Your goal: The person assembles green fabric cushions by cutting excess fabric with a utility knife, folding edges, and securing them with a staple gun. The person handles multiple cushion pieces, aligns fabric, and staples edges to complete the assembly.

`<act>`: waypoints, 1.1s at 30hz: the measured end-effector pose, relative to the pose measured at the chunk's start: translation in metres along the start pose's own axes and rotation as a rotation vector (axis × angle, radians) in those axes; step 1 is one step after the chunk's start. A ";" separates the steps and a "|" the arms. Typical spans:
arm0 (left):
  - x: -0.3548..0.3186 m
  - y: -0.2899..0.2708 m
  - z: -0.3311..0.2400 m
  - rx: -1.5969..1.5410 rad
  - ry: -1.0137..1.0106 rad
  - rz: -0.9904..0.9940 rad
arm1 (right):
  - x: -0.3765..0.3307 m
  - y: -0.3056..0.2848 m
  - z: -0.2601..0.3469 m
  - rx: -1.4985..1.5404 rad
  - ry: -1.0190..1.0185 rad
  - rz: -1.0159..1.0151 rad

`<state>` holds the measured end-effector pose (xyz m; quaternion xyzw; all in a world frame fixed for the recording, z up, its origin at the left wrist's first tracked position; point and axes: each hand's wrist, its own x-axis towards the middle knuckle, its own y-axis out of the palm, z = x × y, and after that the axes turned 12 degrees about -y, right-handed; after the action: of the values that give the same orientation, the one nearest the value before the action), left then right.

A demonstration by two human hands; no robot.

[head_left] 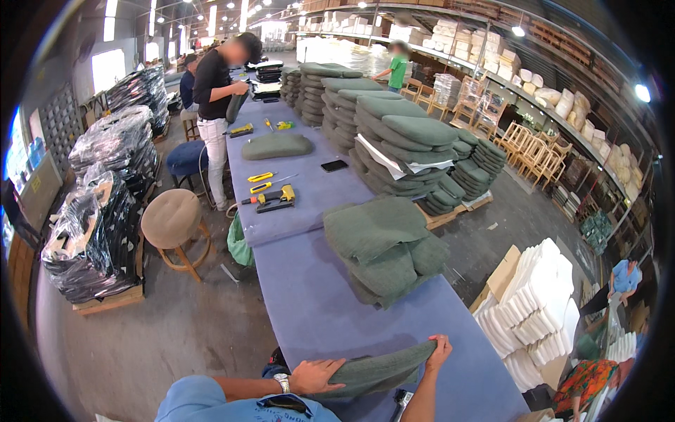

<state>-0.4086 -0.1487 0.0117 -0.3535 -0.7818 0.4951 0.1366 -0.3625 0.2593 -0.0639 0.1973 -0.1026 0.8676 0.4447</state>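
Close to my body, above the near end of the table, I hold a dark green fabric cushion cover (383, 369) stretched sideways. My left hand (316, 377), with a metal watch on its wrist, grips the left end, fingers laid over the cloth. At the upper right corner, my right hand (440, 349) is closed on the edge. The underside of the cover is hidden. Beyond it, a loose pile of green covers (383, 246) lies on the table. A silver and black tool (402, 398) shows partly beside my right forearm.
The blue padded table (309, 306) carries a staple gun (274, 200), yellow cutters (261, 177), a phone (335, 166) and a single green cushion (277, 146). Tall cushion stacks (404, 133) line its right side. White foam pieces (531, 309) stand right; a round stool (172, 219) left. Co-workers are nearby.
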 end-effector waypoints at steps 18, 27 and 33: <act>-0.002 -0.010 -0.009 0.049 0.042 0.021 | -0.102 0.079 0.126 -0.734 -0.609 0.414; -0.003 0.005 -0.003 0.023 0.080 -0.084 | -0.097 0.069 0.127 -0.568 -0.636 0.424; -0.006 0.016 0.002 -0.010 0.118 -0.184 | -0.067 0.040 0.103 -0.603 -0.629 0.409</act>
<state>-0.3985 -0.1500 -0.0027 -0.3095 -0.8039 0.4551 0.2255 -0.3339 0.1511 -0.0002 0.2884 -0.5158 0.7671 0.2496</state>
